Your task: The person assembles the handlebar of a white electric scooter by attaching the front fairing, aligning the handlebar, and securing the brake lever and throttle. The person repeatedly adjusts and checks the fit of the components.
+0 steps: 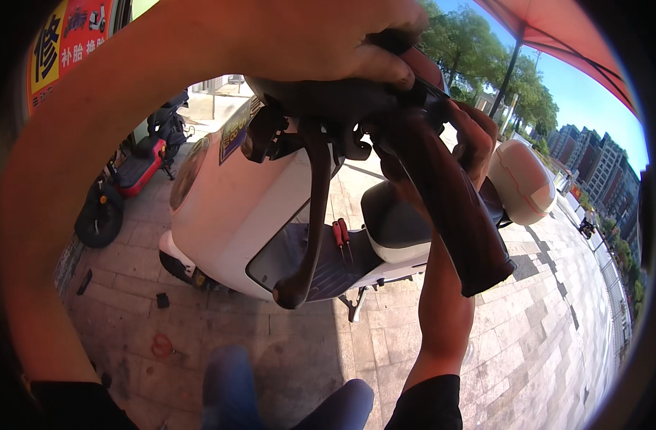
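Observation:
A white electric scooter (224, 190) stands in front of me, its dark handlebar grip (453, 208) pointing toward me and to the right. The brake lever (316, 193) hangs down left of the grip. Arching over the top, my left arm brings my left hand (364, 46) onto the dark handlebar cover (314, 97), fingers curled and thumb pressed beside the grip's inner end. From below, my right hand (475, 140) reaches behind the grip, its bent fingers closed around the handlebar's inner part; the grip hides some of them. Two red-handled screwdrivers (339, 233) lie on the footboard (292, 247).
The scooter's seat (392, 215) and white rear box (523, 183) extend back right. A red scooter (140, 170) is parked at left. On the paving lie a small black piece (162, 300) and a red looped object (162, 345). A canopy pole (510, 68) rises at right.

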`<state>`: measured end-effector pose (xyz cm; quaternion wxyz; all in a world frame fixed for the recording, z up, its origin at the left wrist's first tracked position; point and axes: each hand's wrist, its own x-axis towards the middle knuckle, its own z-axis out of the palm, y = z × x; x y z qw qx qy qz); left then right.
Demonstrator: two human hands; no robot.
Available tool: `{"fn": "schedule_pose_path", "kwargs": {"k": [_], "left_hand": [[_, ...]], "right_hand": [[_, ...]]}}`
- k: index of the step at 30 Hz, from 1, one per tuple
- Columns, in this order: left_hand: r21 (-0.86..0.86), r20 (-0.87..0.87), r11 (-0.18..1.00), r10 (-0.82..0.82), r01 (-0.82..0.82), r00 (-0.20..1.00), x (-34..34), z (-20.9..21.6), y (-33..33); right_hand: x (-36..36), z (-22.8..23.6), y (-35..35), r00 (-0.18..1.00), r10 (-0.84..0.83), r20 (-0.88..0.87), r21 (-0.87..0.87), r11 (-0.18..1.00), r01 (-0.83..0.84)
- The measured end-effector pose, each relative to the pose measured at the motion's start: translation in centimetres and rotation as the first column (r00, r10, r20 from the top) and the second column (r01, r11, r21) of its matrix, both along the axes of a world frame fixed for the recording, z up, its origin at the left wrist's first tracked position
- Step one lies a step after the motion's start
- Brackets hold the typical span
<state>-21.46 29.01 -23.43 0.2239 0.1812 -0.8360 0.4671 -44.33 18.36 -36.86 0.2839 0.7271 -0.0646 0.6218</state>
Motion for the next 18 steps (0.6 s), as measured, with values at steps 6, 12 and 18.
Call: {"fn": "schedule_pose_path", "kwargs": {"k": [6, 12, 18], "left_hand": [[-0.126, -0.167, 0.967, -0.239, 0.219, 0.957, 0.3, -1.8, -1.4], [-0.022, -0.291, 0.995, -0.098, 0.096, 0.952, 3.2, -6.7, 0.5], [0.135, -0.363, 0.988, -0.022, 0.076, 0.932, 3.5, -7.0, 0.8]], "right_hand": [[0.1, 0.3, 0.2, 0.999, -0.036, -0.012, -0.056, 0.998, 0.035], [0.6, 0.3, -0.3, 0.994, 0.092, 0.060, -0.044, 0.995, -0.089], [1.1, -0.5, -0.6, 0.990, 0.114, 0.084, 0.005, 0.993, -0.115]]}}
